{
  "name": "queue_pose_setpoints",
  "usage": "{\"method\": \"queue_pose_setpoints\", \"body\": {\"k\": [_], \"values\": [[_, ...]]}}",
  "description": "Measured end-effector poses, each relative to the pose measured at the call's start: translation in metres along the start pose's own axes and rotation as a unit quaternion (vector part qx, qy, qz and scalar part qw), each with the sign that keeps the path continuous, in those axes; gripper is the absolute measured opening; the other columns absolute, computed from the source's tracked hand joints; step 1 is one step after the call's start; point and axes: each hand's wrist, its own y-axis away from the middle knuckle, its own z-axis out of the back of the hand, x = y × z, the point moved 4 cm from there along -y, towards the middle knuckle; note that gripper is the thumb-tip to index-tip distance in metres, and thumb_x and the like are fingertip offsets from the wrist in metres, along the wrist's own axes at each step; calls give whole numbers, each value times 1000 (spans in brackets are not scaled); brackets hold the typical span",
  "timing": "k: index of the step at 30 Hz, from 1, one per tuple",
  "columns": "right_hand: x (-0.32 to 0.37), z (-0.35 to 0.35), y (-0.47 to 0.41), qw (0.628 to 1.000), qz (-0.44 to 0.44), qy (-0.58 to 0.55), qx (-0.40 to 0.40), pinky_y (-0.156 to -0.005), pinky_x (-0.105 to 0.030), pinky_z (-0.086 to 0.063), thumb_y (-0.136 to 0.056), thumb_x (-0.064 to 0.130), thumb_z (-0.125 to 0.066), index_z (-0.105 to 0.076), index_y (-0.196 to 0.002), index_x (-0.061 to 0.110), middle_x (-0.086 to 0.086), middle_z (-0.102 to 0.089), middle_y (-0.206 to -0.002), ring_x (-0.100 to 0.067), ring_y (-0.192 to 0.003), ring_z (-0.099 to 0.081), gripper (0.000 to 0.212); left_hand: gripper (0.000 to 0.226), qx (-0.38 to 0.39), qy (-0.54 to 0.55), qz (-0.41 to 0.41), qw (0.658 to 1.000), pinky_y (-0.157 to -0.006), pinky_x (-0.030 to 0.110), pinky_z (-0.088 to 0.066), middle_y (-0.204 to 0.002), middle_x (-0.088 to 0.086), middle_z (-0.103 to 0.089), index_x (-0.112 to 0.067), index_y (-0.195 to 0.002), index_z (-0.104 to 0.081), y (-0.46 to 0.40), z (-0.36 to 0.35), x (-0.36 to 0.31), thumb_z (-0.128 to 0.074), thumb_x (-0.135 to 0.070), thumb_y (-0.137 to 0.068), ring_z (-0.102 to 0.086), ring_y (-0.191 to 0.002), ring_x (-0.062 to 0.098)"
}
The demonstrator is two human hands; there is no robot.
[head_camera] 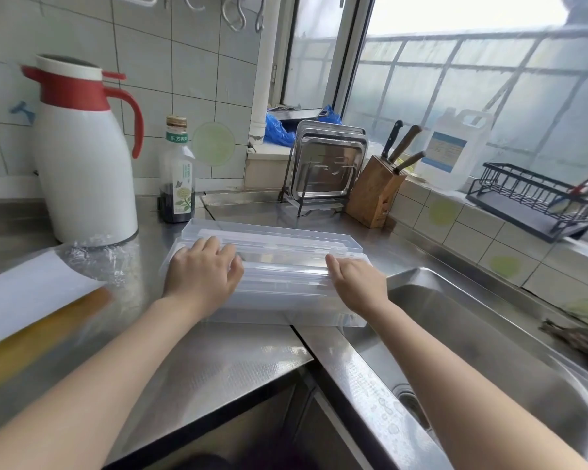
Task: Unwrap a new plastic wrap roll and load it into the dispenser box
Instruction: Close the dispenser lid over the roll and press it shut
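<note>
Your left hand [202, 274] and right hand [355, 283] both lie flat, fingers relaxed, on the clear dispenser box [279, 266] mid-counter [218, 361], with the wrapped roll [38, 300] at its 9 o'clock, untouched.

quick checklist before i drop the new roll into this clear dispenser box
1. Lid open: ok, the dispenser box has its lid tipped back.
2. Box steadied: ok, left hand and right hand rest on its two ends.
3. Box fully supported: not ok, its right end reaches the rim of the sink.
4. Roll unwrapped: cannot tell, the roll at the left is blurred, with crinkled plastic beside it.
5. Box empty inside: cannot tell through the clear walls.
</note>
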Motion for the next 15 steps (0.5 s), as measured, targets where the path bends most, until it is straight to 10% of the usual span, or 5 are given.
{"method": "queue_pose_setpoints", "body": {"k": [7, 15], "values": [[-2, -3, 0, 999, 22, 4, -48, -72, -33, -36, -101, 36, -23, -57, -84, 14, -5, -62, -96, -26, -100, -53, 44, 75, 37, -7, 9, 999, -86, 35, -40, -101, 5, -63, -16, -97, -66, -5, -7, 2, 0, -48, -83, -58, -98, 24], [-2, 0, 5, 992, 45, -37, -114, -71, -36, -42, -100, 29, -34, -57, -78, 8, -5, -61, -87, -25, -91, -53, 39, 52, 88, -32, 3, 996, -95, 35, -35, -116, 0, -64, -22, -110, -64, -10, -17, 5, -19, -45, -98, -58, -110, 19]]}}
